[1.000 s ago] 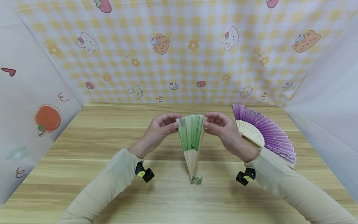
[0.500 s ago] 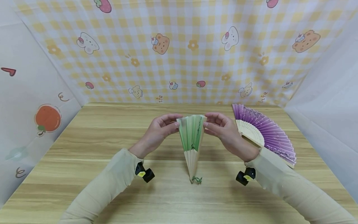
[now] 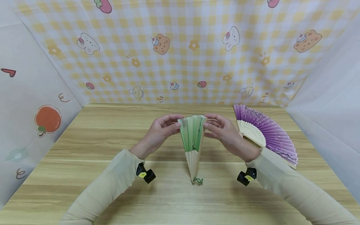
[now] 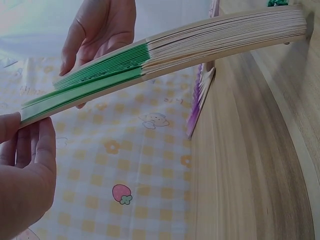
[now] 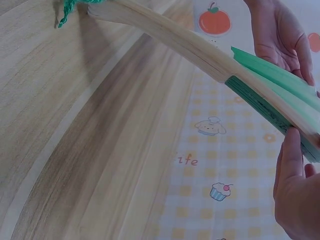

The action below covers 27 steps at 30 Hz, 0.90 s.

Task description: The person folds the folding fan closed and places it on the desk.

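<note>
A green folding fan [image 3: 194,134] with pale wooden ribs stands partly spread between my hands, its narrow end down near the wooden table. A green cord [image 3: 198,181] hangs at that lower end. My left hand [image 3: 159,129] pinches the fan's upper left edge between thumb and fingers. At the upper right edge, my right hand [image 3: 225,130] pinches the outer rib the same way. The left wrist view shows the ribs [image 4: 225,37] stacked close together edge-on. Seen from the right wrist, green pleats [image 5: 280,80] open a little on the far side of the thick outer rib.
A purple folding fan [image 3: 272,134] lies spread on the wooden table [image 3: 112,134] at the right, close beside my right forearm. Behind the table hangs a yellow checked cloth [image 3: 180,62]; pale sheets [image 3: 332,87] close in both sides.
My right hand has shifted slightly left with its edge of the green fan, so the fan's top is a little narrower. The left hand stays almost still.
</note>
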### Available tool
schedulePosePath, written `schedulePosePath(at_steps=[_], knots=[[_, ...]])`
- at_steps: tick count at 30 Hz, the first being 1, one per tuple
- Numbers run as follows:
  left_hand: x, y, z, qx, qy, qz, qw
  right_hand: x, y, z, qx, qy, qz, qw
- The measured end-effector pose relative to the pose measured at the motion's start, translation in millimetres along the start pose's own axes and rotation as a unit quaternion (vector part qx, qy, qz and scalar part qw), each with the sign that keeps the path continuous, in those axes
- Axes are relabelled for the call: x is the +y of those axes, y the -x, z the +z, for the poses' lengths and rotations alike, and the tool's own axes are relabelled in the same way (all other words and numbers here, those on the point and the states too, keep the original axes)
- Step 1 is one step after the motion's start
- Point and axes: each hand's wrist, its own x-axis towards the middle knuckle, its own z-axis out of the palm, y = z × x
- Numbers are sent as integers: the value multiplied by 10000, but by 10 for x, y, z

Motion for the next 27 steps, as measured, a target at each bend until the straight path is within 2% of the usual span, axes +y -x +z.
schedulePosePath(at_steps=[21, 27], knots=[[-24, -16, 10, -148, 21, 34, 9999, 10, 19, 49, -138, 86, -287, 9995], [-22, -13, 21, -180, -245, 77, 9995, 11, 20, 58, -181, 164, -314, 9992]])
